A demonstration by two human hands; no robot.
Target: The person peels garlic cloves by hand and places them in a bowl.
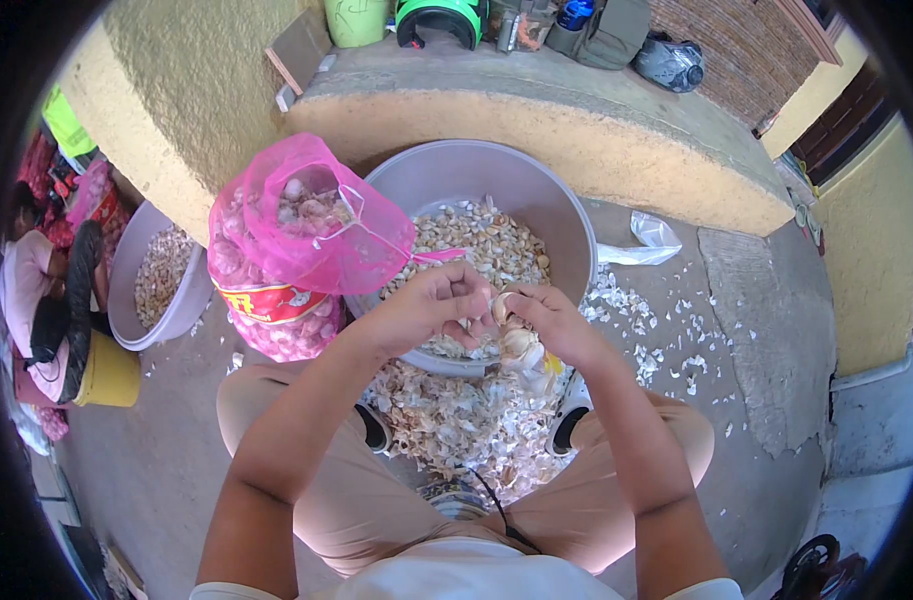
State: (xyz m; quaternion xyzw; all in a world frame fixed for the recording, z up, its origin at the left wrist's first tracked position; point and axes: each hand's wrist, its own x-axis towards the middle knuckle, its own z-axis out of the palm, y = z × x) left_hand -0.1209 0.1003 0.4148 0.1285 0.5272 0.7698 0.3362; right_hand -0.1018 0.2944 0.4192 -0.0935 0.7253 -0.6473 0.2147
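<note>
My right hand (552, 318) grips a partly broken garlic bulb (523, 347) over the front rim of a large grey tub (575, 205). My left hand (440, 308) is right beside it, its fingers curled and pinched together close to the bulb; what they hold, if anything, is too small to make out. Loose garlic cloves (477, 235) cover the bottom of the tub. Beneath the hands, a heap of papery garlic skins (457, 425) lies on the ground between my feet. A pink mesh sack (277, 250) full of garlic bulbs stands against the tub's left side.
A second tub (127, 310) with cloves stands at the left, near a seated person (42, 300) and a yellow bucket (110, 372). Behind the tub runs a concrete ledge (537, 95) bearing a green helmet (442, 18) and bags. A plastic bag (647, 243) lies on the right among scattered skins.
</note>
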